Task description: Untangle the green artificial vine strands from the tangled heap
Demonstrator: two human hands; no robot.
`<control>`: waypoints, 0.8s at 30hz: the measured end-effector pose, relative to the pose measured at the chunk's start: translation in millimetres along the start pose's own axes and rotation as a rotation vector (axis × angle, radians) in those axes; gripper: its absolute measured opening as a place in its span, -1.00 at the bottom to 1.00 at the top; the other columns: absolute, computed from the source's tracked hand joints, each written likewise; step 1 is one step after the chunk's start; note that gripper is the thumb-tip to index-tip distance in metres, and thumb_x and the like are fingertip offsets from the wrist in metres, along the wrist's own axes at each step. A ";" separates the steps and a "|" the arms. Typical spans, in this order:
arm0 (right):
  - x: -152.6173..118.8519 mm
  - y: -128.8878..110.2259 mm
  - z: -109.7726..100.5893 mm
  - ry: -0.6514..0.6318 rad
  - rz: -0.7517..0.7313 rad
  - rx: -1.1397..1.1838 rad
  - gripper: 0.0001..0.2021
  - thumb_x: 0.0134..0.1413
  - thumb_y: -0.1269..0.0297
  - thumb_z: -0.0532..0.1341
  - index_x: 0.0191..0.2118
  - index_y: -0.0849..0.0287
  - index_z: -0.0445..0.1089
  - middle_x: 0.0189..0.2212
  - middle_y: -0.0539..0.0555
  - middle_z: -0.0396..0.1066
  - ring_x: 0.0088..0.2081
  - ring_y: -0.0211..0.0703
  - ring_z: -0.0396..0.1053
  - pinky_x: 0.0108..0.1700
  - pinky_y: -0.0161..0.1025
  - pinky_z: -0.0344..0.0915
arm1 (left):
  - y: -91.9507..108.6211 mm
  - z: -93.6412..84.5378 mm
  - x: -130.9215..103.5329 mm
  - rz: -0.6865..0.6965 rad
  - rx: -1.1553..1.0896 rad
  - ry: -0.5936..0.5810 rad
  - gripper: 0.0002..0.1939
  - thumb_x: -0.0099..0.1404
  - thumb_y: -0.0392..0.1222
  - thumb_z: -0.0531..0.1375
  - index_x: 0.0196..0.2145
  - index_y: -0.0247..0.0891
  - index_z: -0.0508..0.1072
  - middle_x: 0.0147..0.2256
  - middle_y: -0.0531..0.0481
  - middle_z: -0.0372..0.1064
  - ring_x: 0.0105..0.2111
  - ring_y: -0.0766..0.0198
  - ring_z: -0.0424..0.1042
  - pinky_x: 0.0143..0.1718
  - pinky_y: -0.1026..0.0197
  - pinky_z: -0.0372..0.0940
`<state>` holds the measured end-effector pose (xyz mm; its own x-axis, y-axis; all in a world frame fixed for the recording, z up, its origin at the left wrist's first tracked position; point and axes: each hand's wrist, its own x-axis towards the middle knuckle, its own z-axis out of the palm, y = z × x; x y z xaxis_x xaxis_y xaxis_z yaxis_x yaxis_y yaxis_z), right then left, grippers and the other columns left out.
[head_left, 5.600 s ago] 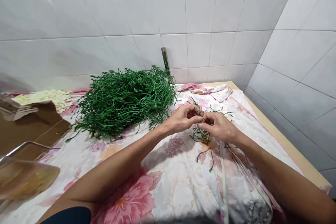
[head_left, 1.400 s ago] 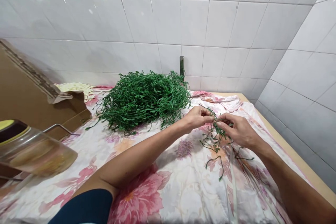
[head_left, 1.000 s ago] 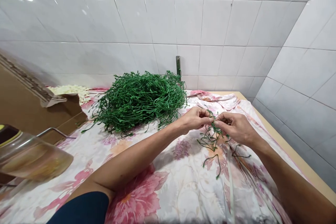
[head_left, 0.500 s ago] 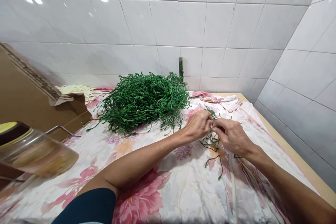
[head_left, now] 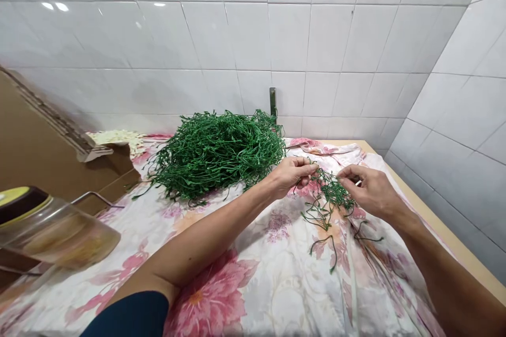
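My left hand (head_left: pixel 294 175) is closed in a pinch, with a thin green stem (head_left: pixel 311 161) at its fingertips. To its right, my right hand (head_left: pixel 369 190) has thumb and forefinger pressed together; what they hold, if anything, is too small to make out. Between and below both hands lies a small loose bunch of green stems (head_left: pixel 336 195) with knobby, forked tips. A few single stems (head_left: pixel 332 247) are scattered nearer to me on the flowered cloth (head_left: pixel 284 295). A large tangled heap of the same green stems (head_left: pixel 221 155) sits left of my left hand.
A cardboard box (head_left: pixel 51 137) stands at the left, with a clear jar (head_left: pixel 75 237) with a yellow-and-dark lid in front of it. Pale yellowish pieces (head_left: pixel 118 139) lie behind the box. Tiled walls (head_left: pixel 292 31) bound the back and right. A pale cord (head_left: pixel 351 279) runs over the cloth.
My hands, which were together over the small bunch, have moved apart, the left one to the left and the right one to the right. More of the bunch now shows between them.
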<state>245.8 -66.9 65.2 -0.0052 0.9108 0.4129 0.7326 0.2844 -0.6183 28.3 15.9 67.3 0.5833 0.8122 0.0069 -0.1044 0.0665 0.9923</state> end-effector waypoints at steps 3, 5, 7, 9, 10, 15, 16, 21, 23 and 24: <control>1.8 7.4 -8.8 -0.036 -0.002 -0.225 -0.86 0.15 0.28 0.21 -0.32 0.10 0.54 -0.39 0.01 0.57 -0.37 -0.14 0.46 -0.28 -0.22 0.27 | 3.2 3.3 -2.9 -0.021 -0.012 -0.031 -0.59 0.06 0.01 0.46 -0.47 -0.32 0.38 -0.55 0.09 0.30 -0.64 0.51 0.12 -0.63 0.33 -0.06; 2.9 13.0 -15.3 -0.076 0.005 -0.365 -0.83 0.18 0.27 0.19 -0.34 0.09 0.55 -0.41 0.03 0.58 -0.39 -0.12 0.45 -0.32 -0.21 0.22 | 3.1 5.1 -3.0 -0.016 0.004 -0.034 -0.59 0.08 0.04 0.45 -0.46 -0.33 0.41 -0.52 0.05 0.35 -0.65 0.51 0.12 -0.64 0.33 -0.08; 3.7 20.3 -21.2 -0.130 -0.007 -0.460 -0.82 0.20 0.26 0.19 -0.34 0.08 0.56 -0.38 0.07 0.59 -0.36 -0.08 0.48 -0.34 -0.21 0.20 | 1.9 6.2 -1.5 0.006 0.023 -0.008 -0.60 0.09 0.06 0.43 -0.46 -0.33 0.42 -0.55 0.07 0.33 -0.66 0.50 0.11 -0.65 0.33 -0.08; 3.9 28.2 -25.4 -0.150 -0.023 -0.525 -0.84 0.18 0.27 0.21 -0.26 0.09 0.56 -0.30 0.10 0.61 -0.29 -0.03 0.50 -0.32 -0.20 0.20 | 0.6 7.0 1.4 0.041 0.053 0.022 -0.59 0.08 0.07 0.43 -0.51 -0.31 0.40 -0.63 0.12 0.23 -0.67 0.49 0.09 -0.66 0.33 -0.07; 3.9 31.6 -26.6 -0.142 -0.031 -0.546 -0.84 0.16 0.29 0.23 -0.21 0.09 0.56 -0.25 0.11 0.61 -0.26 -0.01 0.51 -0.30 -0.20 0.22 | 0.2 7.5 3.2 0.058 0.072 0.031 -0.58 0.08 0.07 0.43 -0.53 -0.30 0.38 -0.66 0.15 0.17 -0.68 0.48 0.08 -0.66 0.32 -0.05; 2.8 31.0 -23.6 -0.063 -0.099 -0.496 -0.78 0.14 0.41 0.21 -0.12 0.09 0.53 -0.15 0.11 0.58 -0.19 -0.04 0.51 -0.21 -0.19 0.29 | 1.7 13.2 12.0 0.098 0.141 0.033 -0.57 0.06 0.08 0.44 -0.54 -0.31 0.38 -0.66 0.15 0.17 -0.68 0.48 0.10 -0.66 0.32 -0.01; 2.5 27.0 -22.2 -0.038 -0.109 -0.458 -0.79 0.15 0.41 0.20 -0.15 0.09 0.53 -0.17 0.09 0.59 -0.19 -0.05 0.51 -0.19 -0.19 0.30 | 2.4 14.9 13.2 0.105 0.146 0.028 -0.58 0.06 0.07 0.44 -0.53 -0.31 0.39 -0.65 0.14 0.18 -0.68 0.48 0.11 -0.67 0.33 -0.01; 1.3 5.6 -18.0 0.163 -0.138 -0.266 -0.83 0.25 0.36 0.17 -0.19 0.12 0.54 -0.23 0.04 0.61 -0.23 -0.12 0.51 -0.14 -0.22 0.34 | 3.8 22.4 18.5 0.108 0.147 0.005 -0.63 0.11 0.03 0.41 -0.49 -0.33 0.43 -0.65 0.13 0.21 -0.69 0.47 0.12 -0.67 0.33 0.02; 1.2 4.3 -17.8 0.167 -0.131 -0.267 -0.83 0.24 0.38 0.18 -0.21 0.11 0.55 -0.26 0.02 0.61 -0.25 -0.12 0.52 -0.14 -0.22 0.33 | 3.9 24.3 21.3 0.110 0.166 0.018 -0.64 0.13 0.02 0.40 -0.48 -0.33 0.44 -0.64 0.11 0.24 -0.69 0.47 0.15 -0.67 0.33 0.04; 1.2 5.8 -17.8 0.147 -0.115 -0.280 -0.82 0.22 0.40 0.18 -0.22 0.10 0.55 -0.27 0.02 0.61 -0.25 -0.12 0.52 -0.15 -0.21 0.33 | 4.2 24.9 22.6 0.121 0.180 0.025 -0.65 0.15 0.01 0.40 -0.48 -0.33 0.44 -0.63 0.11 0.25 -0.68 0.47 0.16 -0.67 0.34 0.04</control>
<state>262.1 -69.5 73.9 -0.0153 0.8187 0.5740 0.8918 0.2707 -0.3624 61.2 20.1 74.7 0.5550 0.8223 0.1262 -0.0255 -0.1348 0.9905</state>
